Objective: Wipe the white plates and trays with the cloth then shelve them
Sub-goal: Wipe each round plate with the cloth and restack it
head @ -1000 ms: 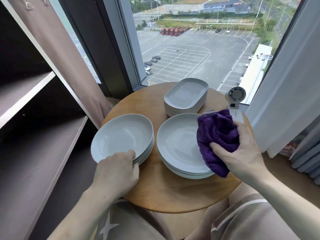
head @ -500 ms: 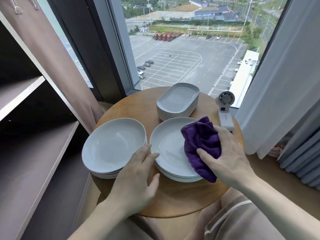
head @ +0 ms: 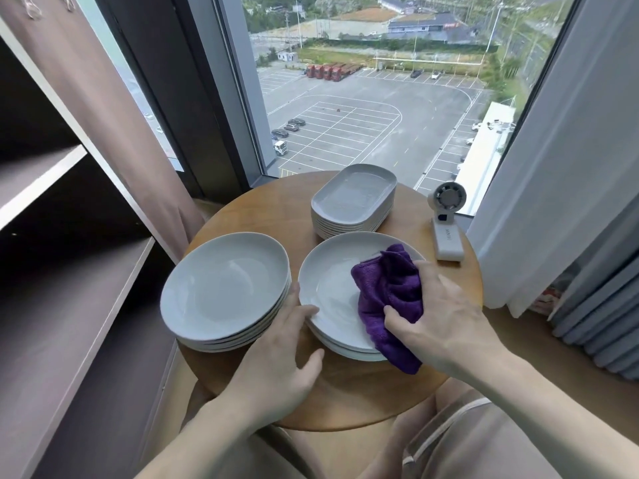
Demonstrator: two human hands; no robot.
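Note:
Two stacks of white round plates stand on a round wooden table [head: 266, 209]: the left stack [head: 224, 288] and the right stack [head: 328, 271]. Behind them sits a stack of white oblong trays [head: 352, 195]. My right hand [head: 446, 316] grips a purple cloth [head: 390, 292] and holds it down on the top plate of the right stack. My left hand [head: 276, 361] lies at that plate's near-left rim, with its fingertips touching the rim and its thumb over the table.
A dark shelf unit [head: 69, 288] with bare boards stands to the left of the table. A small white hand fan [head: 446, 223] lies at the table's right edge. Curtains hang on both sides of the window [head: 363, 98] behind.
My left hand left the left stack and moved right to the right stack's rim. My right hand brought the cloth down and leftward onto that stack's top plate.

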